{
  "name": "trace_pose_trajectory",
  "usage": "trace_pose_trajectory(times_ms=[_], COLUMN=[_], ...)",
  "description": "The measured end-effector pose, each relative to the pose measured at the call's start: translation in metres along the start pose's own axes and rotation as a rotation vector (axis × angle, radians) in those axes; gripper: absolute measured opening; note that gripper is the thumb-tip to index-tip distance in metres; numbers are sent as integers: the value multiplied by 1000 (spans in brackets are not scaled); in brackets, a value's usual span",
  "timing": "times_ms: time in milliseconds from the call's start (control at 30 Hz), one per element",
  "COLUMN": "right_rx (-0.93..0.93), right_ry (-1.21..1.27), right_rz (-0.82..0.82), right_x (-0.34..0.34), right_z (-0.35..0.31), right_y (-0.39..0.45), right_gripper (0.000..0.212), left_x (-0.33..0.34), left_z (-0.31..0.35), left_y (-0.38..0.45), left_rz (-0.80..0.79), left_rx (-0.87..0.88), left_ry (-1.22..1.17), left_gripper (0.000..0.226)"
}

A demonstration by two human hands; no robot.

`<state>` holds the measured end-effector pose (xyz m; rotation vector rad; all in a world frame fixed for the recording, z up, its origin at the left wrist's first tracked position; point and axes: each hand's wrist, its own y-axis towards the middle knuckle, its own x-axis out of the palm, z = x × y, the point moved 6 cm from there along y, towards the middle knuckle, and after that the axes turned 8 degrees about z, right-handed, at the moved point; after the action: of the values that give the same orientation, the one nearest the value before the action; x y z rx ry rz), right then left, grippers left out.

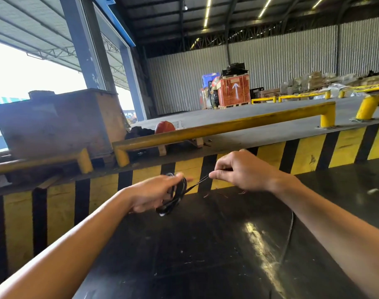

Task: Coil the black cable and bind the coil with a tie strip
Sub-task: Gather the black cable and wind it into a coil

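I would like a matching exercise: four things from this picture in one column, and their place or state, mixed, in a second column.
Things:
1. left hand
2. right hand
3. guard rail
4. red crate

Places or states:
A. marked with a white arrow, far back
B. pinches a taut black strand
C. holds the coiled black cable
D. yellow, on the raised platform edge

Pairs: 1-C, 2-B, 3-D, 4-A

I see a glossy black floor surface (205, 255) below me, scuffed and reflecting the ceiling lights. A thin dark strip (291, 231) lies on it at the right, and a few small reddish scraps (241, 192) rest near the yellow-and-black striped wall (270, 156).
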<state>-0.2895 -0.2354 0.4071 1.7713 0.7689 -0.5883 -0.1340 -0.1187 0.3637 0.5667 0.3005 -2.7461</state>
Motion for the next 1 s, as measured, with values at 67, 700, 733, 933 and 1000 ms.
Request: trace_pose_trajectory(times_ms=[67, 700, 733, 933, 1000], right_rx=[8, 33, 27, 26, 86], right_ry=[-20, 25, 12, -77, -44], right_rz=[82, -86, -82, 161, 221], right_x=[-6, 81, 70, 14, 15], right_z=[13, -3, 0, 41, 56], right_y=[8, -42, -38, -18, -20], right_gripper=[26, 24, 23, 26, 30], left_x=[15, -38, -39, 5, 30], left_z=[-9, 36, 20, -37, -27], left_y=[-6, 15, 22, 8, -7], left_rz=[-151, 626, 563, -11, -235], left_rx=[-108, 430, 346, -43, -106], left_ry=[-8, 467, 628, 398, -28], left_gripper=[42, 37, 41, 54, 48])
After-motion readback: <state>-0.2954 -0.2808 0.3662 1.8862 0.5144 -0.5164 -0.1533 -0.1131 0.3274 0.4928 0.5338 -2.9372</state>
